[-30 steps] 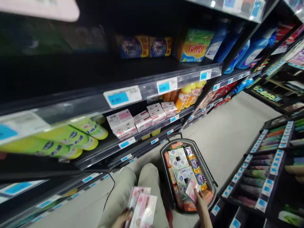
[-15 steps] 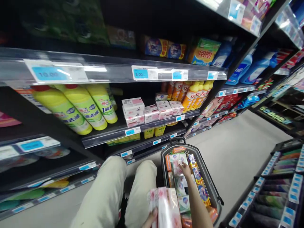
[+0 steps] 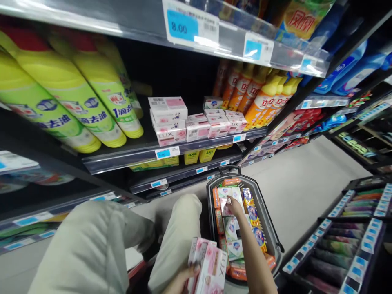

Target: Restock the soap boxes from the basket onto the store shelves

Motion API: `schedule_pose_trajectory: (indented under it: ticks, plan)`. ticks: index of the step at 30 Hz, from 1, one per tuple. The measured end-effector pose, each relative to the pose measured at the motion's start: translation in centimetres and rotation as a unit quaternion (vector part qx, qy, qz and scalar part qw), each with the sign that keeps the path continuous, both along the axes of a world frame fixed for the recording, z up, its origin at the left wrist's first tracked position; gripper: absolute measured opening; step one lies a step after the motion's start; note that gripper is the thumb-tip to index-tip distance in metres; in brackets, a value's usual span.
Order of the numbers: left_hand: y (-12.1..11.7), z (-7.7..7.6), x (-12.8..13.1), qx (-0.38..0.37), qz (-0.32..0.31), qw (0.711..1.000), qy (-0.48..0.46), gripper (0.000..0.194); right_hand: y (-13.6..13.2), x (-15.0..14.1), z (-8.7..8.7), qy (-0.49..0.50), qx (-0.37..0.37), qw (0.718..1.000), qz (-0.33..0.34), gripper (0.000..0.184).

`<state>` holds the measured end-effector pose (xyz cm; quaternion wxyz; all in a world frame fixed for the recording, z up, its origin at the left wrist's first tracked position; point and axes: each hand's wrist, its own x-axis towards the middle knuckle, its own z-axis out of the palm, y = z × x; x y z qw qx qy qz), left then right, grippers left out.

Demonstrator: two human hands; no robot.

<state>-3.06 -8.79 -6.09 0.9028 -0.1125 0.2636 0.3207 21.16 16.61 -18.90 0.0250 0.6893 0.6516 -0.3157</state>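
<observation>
In the head view, my left hand (image 3: 183, 279) is closed round pink-and-white LUX soap boxes (image 3: 211, 269), held upright near my knee at the bottom middle. My right hand (image 3: 235, 206) reaches down into a dark shopping basket (image 3: 266, 200). Its fingers are partly stretched out, and the fingertips touch a pink soap box (image 3: 226, 208) lying among the goods there. White-and-green soap boxes (image 3: 235, 248), orange soap packs (image 3: 239, 271) and blue-and-yellow packs (image 3: 252, 214) fill much of the basket around that hand.
Facing me, a shelf (image 3: 131, 157) carries stacked LUX soap boxes (image 3: 168, 118), yellow-green detergent bottles (image 3: 94, 90) and orange bottles (image 3: 260, 100). A price rail (image 3: 226, 41) juts out above. My bent legs (image 3: 179, 232) are left of the basket; a low display rack (image 3: 346, 237) stands right.
The view has moved closer to the shelf. My left hand has tilted the soap boxes. My right hand's fingertips have slid slightly left over the pink box in the basket.
</observation>
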Motion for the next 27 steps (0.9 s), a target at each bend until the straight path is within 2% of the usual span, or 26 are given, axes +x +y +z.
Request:
schedule_pose_trajectory:
  ticks: [2, 5, 9, 11, 14, 16, 18, 20, 22, 24, 26, 27]
  plan:
    - [0.0, 0.3, 0.1, -0.022, 0.015, 0.998, -0.05, 0.062, -0.3, -0.2, 0.2, -0.005, -0.007, 1.0, 0.001, 0.056]
    - [0.6, 1.8, 0.0, -0.051, 0.053, 0.989, -0.126, 0.056, -0.9, -0.4, 0.4, -0.005, -0.011, 1.0, 0.001, 0.058]
    - [1.6, 3.4, -0.3, -0.075, 0.053, 0.99, -0.103, 0.058, -1.1, -0.8, 1.1, 0.001, -0.003, 1.0, -0.009, 0.06]
    - [1.7, 3.3, -0.4, -0.08, 0.041, 0.993, -0.08, 0.062, -1.0, -1.2, 2.3, 0.016, 0.03, 0.999, -0.041, 0.058]
    - [1.5, 2.7, -0.4, -0.05, 0.029, 0.996, -0.064, 0.068, -2.2, -2.4, 6.0, 0.108, 0.133, 0.975, -0.144, 0.048]
    - [1.2, 2.3, -0.2, -0.015, 0.024, 0.999, -0.047, 0.073, -5.1, -3.6, 9.1, 0.199, 0.151, 0.952, -0.174, 0.048]
    - [1.0, 2.4, 0.1, 0.007, 0.045, 0.999, -0.008, 0.071, -9.9, -4.8, 11.9, 0.275, 0.086, 0.947, -0.144, 0.053]
    - [0.8, 2.9, 0.6, 0.017, 0.088, 0.995, 0.045, 0.066, -15.7, -5.7, 13.6, 0.312, 0.042, 0.943, -0.11, 0.055]
    - [0.7, 3.5, 1.0, 0.037, 0.119, 0.988, 0.093, 0.063, -21.1, -6.1, 14.0, 0.312, 0.028, 0.945, -0.097, 0.063]
    - [0.6, 4.2, 1.3, 0.074, 0.11, 0.983, 0.125, 0.066, -25.0, -6.0, 13.6, 0.293, 0.022, 0.949, -0.111, 0.066]
    - [0.5, 4.7, 1.4, 0.107, 0.086, 0.98, 0.141, 0.065, -26.4, -5.3, 13.4, 0.278, 0.015, 0.952, -0.125, 0.066]
    - [0.5, 4.8, 1.4, 0.117, 0.078, 0.979, 0.145, 0.063, -26.2, -4.7, 13.5, 0.272, 0.02, 0.954, -0.127, 0.067]
